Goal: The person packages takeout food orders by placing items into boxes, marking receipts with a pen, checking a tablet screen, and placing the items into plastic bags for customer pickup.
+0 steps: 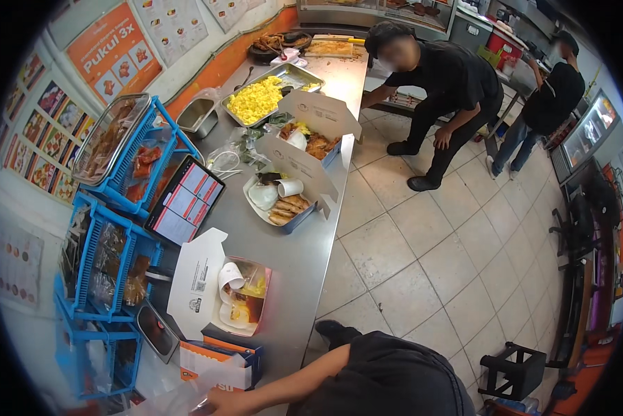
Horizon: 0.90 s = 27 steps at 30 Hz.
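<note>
At the bottom edge, my right hand [230, 403], partly cut off by the frame, holds a clear plastic bag [178, 398]. Just above it on the steel counter stand folded orange, white and blue cartons [215, 359]. Beyond them an open takeaway box [265, 307] has its white lid [197, 286] up, with egg, a dark sauce and a white paper cup inside. Farther up are a second open box [295, 223] with rice, sliced meat and a paper cup, and a third [334, 156] with rice and brown meat pieces. My left hand is out of view.
Blue plastic baskets [119, 218] with packed food and a tablet [186, 200] line the wall side. A steel tray [228, 104] holds scrambled egg. A person in black [446, 78] bends beside the counter; another person [556, 93] stands farther back. A black stool [514, 372] is on the tiled floor.
</note>
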### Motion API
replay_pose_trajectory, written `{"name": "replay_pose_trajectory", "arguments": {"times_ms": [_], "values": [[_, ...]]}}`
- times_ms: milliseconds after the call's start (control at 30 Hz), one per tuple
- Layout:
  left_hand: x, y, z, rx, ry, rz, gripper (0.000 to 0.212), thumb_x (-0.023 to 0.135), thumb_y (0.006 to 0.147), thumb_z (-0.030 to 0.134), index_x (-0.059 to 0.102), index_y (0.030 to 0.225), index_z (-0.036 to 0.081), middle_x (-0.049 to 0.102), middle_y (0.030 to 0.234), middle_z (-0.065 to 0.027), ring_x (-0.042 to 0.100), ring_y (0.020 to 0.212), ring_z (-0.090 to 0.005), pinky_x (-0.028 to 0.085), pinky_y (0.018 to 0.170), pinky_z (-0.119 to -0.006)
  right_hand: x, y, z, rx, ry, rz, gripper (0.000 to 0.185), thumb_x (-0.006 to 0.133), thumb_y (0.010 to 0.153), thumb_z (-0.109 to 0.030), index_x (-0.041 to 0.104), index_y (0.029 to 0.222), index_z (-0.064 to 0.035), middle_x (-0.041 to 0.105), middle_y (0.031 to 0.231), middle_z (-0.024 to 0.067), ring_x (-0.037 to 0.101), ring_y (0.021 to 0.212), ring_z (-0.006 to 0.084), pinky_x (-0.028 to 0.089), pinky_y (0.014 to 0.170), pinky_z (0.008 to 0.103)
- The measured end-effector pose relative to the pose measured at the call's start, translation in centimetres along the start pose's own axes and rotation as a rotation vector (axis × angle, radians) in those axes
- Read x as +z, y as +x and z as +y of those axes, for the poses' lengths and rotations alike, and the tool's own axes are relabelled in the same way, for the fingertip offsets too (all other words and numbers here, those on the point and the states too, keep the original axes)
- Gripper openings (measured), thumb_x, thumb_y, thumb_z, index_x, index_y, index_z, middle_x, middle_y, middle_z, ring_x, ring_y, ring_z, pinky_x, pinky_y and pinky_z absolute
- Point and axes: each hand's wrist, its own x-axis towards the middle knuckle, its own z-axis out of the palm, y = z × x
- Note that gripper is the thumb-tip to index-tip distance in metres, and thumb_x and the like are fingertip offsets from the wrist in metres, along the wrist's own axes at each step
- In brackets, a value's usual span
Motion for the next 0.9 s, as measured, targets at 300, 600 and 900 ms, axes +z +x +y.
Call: {"name": "replay_pose_trajectory", "arguments": {"times_ms": [300, 600, 900], "values": [[-6.2, -3.1, 2.0, -0.092, -0.117, -0.177, 0.030, 0.051, 0.093, 0.031, 0.063, 0.097, 0.004, 0.054, 0.066, -0.0059, 0.049, 0.054, -0.0137, 0.040, 0.047, -0.024, -1.8, -0.4, -0.7, -0.044, -0.112, -0.153, 0.024, 0.052, 0.090, -0.021, 0.061, 0.082, 0.0006, 0.057, 0.067, 0.0071, 0.058, 0.064, 0.0139, 0.047, 0.057, 0.0261], [2.6, -2.7, -0.5, -0.070, 0.004, -0.105, 0.030, 0.052, 0.093, 0.031, 0.060, 0.101, 0.004, 0.054, 0.073, -0.0071, 0.049, 0.060, -0.0160, 0.040, 0.051, -0.026, 0.8, -0.7, -0.6, -0.171, -0.169, -0.020, 0.030, 0.071, 0.077, -0.033, 0.069, 0.084, -0.0039, 0.064, 0.069, 0.0082, 0.058, 0.061, 0.0134, 0.046, 0.056, 0.0285], [4.0, -2.8, -1.2, -0.073, 0.046, -0.113, 0.031, 0.053, 0.092, 0.032, 0.058, 0.106, 0.005, 0.053, 0.081, -0.0085, 0.050, 0.067, -0.0184, 0.041, 0.057, -0.028, 3.8, 1.7, 4.3, 0.133, 0.040, -0.024, 0.052, 0.062, 0.076, -0.048, 0.061, 0.069, 0.0037, 0.063, 0.069, 0.0073, 0.059, 0.061, 0.0154, 0.046, 0.055, 0.0289]]}}
